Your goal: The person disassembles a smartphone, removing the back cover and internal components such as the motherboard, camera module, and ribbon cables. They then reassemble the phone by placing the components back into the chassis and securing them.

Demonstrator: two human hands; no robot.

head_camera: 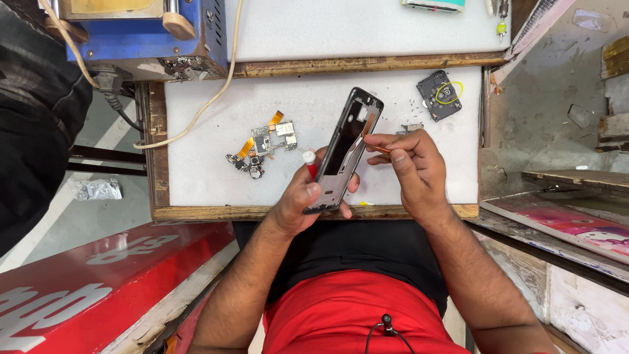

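The left hand [308, 196] had its fingers closed around the lower end of a dark phone frame [345, 152], tilted above the white table [196, 170], with a small red-and-white tube [310, 162] tucked against them. The right hand [409, 167] pinched what looked like an orange flex strip [379, 149] at the frame's edge. Left of the fingers lay a circuit board with orange ribbons [262, 144]; beyond them, a dark camera module [439, 96]. Below left stood a red sign with white shapes [78, 288].

phone repair bench: loose circuit boards [263, 145]
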